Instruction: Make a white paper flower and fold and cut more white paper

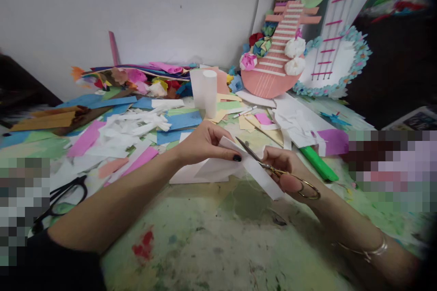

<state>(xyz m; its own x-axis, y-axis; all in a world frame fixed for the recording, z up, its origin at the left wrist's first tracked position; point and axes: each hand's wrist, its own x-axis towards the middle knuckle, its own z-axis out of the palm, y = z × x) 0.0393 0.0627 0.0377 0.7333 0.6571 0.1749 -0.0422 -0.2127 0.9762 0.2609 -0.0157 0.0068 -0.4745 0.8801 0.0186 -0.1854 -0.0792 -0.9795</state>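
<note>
My left hand (208, 145) pinches a white paper strip (264, 179) near its upper left end, thumb on top. The strip slants down to the right. In my right hand (283, 166) is a pair of gold-handled scissors (251, 150), its loops round my fingers and its blades pointing up and left over the strip. Whether the blades are cutting into the paper, I cannot tell. Beneath my left hand, larger white paper (201, 175) lies on the paint-stained table (211, 236).
White paper scraps (133, 120) and coloured paper lie at left, near black glasses (68, 195). A white roll (210, 95) stands behind my hands. Paper instruments, one a pink lute (273, 70), lean on the back wall. A green tube-like item (319, 163) lies at right.
</note>
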